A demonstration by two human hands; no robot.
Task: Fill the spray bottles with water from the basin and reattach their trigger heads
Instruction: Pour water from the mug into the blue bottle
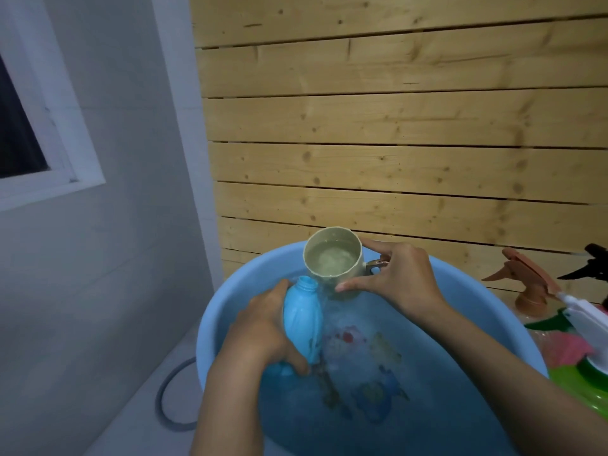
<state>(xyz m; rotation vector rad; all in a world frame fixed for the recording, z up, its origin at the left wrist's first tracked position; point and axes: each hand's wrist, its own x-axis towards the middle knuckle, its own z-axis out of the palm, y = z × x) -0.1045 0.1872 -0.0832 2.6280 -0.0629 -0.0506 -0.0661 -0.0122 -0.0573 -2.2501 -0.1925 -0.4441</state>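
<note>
Left hand (263,327), grip wrapped round the bottle (302,317), tilts it over the basin (246,274); right hand (401,278) grips the full cup (332,258) beside its mouth, so pour slowly, lip over neck

A pale grey surface (125,373) fills the lower left of the frame; whether it is floor or ledge cannot be told. The blue basin (210,324) stands on it at bottom centre, close to the plank wall (394,126). A grey hose (159,398) curves on the surface just left of the basin. At the right edge, trigger heads (523,278) crowd beside the basin; what carries them is hidden.
</note>
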